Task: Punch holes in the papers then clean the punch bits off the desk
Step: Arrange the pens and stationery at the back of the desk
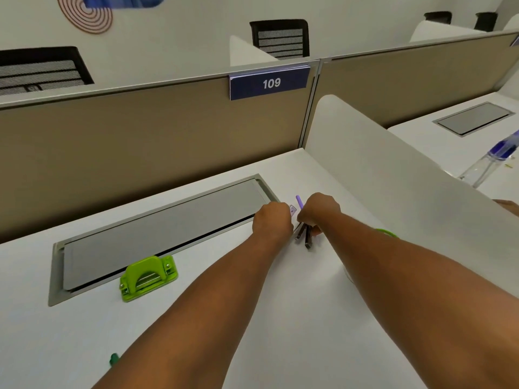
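We see both arms reaching out over the white bench (280, 318), the two hands close together at its far right part, just beside the right end of the grey cable hatch (157, 234). The left hand (271, 223) is curled, its back to us; a small clear piece with a purple mark (292, 210) shows at its far edge, and we cannot tell whether the fingers pinch it or only touch it. The right hand (318, 210) is closed around a bunch of pens (304, 235): two dark ends stick out below the fist toward us, resting near the bench surface, and a purple tip (299, 201) rises above it. A green band (389, 233) peeks out behind the right forearm.

The green hole punch (148, 277) sits well apart to the left, on the near edge of the hatch (nobody touches it). A small dark green bit (113, 358) lies on the bench at the near left. The papers are not something we can make out against the white surface. Across the divider on the right, a clear bottle (488, 161) stands on the neighbouring desk.
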Available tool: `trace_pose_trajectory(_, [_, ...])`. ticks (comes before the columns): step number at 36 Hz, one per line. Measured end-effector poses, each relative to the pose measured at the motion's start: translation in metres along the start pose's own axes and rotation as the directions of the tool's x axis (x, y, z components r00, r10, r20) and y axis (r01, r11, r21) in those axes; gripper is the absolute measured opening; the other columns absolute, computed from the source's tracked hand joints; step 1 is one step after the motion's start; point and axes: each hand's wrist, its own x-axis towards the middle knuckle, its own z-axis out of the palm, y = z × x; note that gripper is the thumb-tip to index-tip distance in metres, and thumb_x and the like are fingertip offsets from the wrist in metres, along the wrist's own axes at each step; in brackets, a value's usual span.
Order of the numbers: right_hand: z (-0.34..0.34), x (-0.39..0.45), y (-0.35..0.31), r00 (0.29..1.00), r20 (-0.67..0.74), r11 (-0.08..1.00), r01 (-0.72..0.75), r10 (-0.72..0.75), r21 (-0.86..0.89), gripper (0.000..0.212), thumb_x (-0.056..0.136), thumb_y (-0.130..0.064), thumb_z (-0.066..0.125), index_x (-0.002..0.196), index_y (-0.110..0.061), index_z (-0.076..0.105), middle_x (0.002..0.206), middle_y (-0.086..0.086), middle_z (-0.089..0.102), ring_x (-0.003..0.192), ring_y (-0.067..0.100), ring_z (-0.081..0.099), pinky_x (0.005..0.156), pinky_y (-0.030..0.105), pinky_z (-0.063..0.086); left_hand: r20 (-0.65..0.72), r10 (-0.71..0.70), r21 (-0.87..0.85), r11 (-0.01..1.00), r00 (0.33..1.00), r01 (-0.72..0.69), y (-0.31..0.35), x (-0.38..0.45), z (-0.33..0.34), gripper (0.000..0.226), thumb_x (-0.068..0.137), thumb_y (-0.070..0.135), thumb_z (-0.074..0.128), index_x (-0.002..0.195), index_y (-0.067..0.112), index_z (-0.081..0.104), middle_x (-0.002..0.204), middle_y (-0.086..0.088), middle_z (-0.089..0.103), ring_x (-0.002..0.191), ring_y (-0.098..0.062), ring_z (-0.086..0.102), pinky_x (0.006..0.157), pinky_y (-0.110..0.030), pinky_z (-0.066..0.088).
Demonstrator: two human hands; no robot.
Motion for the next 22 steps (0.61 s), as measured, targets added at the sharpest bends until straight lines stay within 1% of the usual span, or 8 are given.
trace_pose_trajectory(2, [0.004, 0.001, 0.002, 1.000, -0.015, 1.000, 0.001, -0.001, 0.025, 0.013, 0.083, -0.018, 0.063, 0.076, -0.012, 0.053, 0.094, 0.008, 0.071, 0.086, 0.024, 0.070, 0.082, 0.033, 0.058, -0.012, -0.029, -0.019, 0.999, 1.000, 0.029, 0.002, 0.001, -0.001, 0.026, 0.096, 0.024, 0.058, 0.115, 0.007, 0.063, 0.106, -0.012, 0.067, 0.096, -0.026, 0.065, 0.076, -0.029, 0.051])
trace_pose_trajectory(4, [0.006, 0.001, 0.003, 0.999, -0.045, 0.998, 0.012, -0.010, 0.054, 0.019, 0.083, -0.018, 0.059, 0.069, -0.014, 0.047, 0.092, 0.007, 0.071, 0.085, 0.024, 0.070, 0.080, 0.030, 0.057, -0.017, -0.036, -0.035, 0.999, 0.999, 0.035, 0.001, 0.002, -0.001, 0.024, 0.094, 0.024, 0.060, 0.112, 0.008, 0.063, 0.104, -0.011, 0.066, 0.095, -0.026, 0.064, 0.073, -0.029, 0.049])
trace_pose_trajectory(6, [0.006, 0.000, 0.003, 0.999, -0.049, 0.997, 0.017, -0.014, 0.077, 0.021, 0.085, -0.018, 0.057, 0.068, -0.015, 0.045, 0.092, 0.007, 0.071, 0.086, 0.024, 0.070, 0.079, 0.028, 0.057, -0.023, -0.041, -0.052, 0.998, 0.999, 0.040, -0.001, 0.002, -0.001, 0.021, 0.092, 0.023, 0.061, 0.107, 0.009, 0.063, 0.102, -0.011, 0.066, 0.089, -0.024, 0.063, 0.069, -0.029, 0.047])
trace_pose_trajectory(11, [0.007, -0.004, 0.006, 0.999, -0.044, 0.994, 0.019, -0.015, 0.108, 0.016, 0.083, -0.016, 0.059, 0.070, -0.013, 0.050, 0.088, 0.010, 0.072, 0.080, 0.026, 0.071, 0.079, 0.034, 0.059, -0.046, -0.064, -0.095, 0.994, 0.997, 0.059, -0.006, -0.002, 0.002, 0.026, 0.094, 0.033, 0.057, 0.103, 0.009, 0.062, 0.087, -0.008, 0.056, 0.078, -0.022, 0.055, 0.065, -0.029, 0.042])
trace_pose_trajectory(14, [0.003, -0.010, 0.006, 0.997, -0.073, 0.993, 0.030, -0.022, 0.116, 0.025, 0.087, -0.024, 0.055, 0.067, -0.015, 0.045, 0.088, 0.009, 0.071, 0.082, 0.027, 0.070, 0.079, 0.031, 0.058, -0.058, -0.066, -0.135, 0.989, 0.996, 0.058, -0.010, -0.003, 0.001, 0.028, 0.092, 0.037, 0.056, 0.101, 0.011, 0.062, 0.091, -0.007, 0.060, 0.083, -0.024, 0.058, 0.066, -0.029, 0.040])
trace_pose_trajectory(16, [-0.004, -0.015, 0.004, 0.995, -0.098, 0.993, 0.035, -0.024, 0.111, 0.027, 0.089, -0.022, 0.054, 0.066, -0.014, 0.044, 0.084, 0.009, 0.065, 0.082, 0.028, 0.069, 0.075, 0.029, 0.055, -0.052, -0.062, -0.148, 0.988, 0.997, 0.053, -0.012, -0.005, -0.001, 0.030, 0.091, 0.038, 0.056, 0.101, 0.011, 0.061, 0.091, -0.007, 0.059, 0.084, -0.025, 0.058, 0.065, -0.029, 0.040])
trace_pose_trajectory(19, [-0.011, -0.022, 0.001, 0.984, -0.175, 0.997, 0.044, -0.032, 0.067, 0.021, 0.090, -0.024, 0.058, 0.075, -0.012, 0.049, 0.083, 0.005, 0.053, 0.079, 0.025, 0.058, 0.069, 0.026, 0.045, -0.054, -0.056, -0.148, 0.988, 0.997, 0.048, -0.016, -0.011, -0.002, 0.033, 0.092, 0.042, 0.055, 0.103, 0.011, 0.062, 0.092, -0.008, 0.062, 0.081, -0.024, 0.057, 0.064, -0.029, 0.041])
trace_pose_trajectory(22, [-0.014, -0.032, -0.003, 0.978, -0.202, 0.997, 0.064, -0.055, 0.038, 0.012, 0.092, -0.025, 0.058, 0.091, -0.013, 0.056, 0.091, 0.007, 0.055, 0.080, 0.024, 0.051, 0.070, 0.026, 0.040, -0.026, -0.058, -0.120, 0.991, 0.998, 0.055, -0.022, -0.017, -0.003, 0.039, 0.093, 0.043, 0.057, 0.113, 0.010, 0.061, 0.102, -0.009, 0.065, 0.089, -0.024, 0.061, 0.070, -0.031, 0.049])
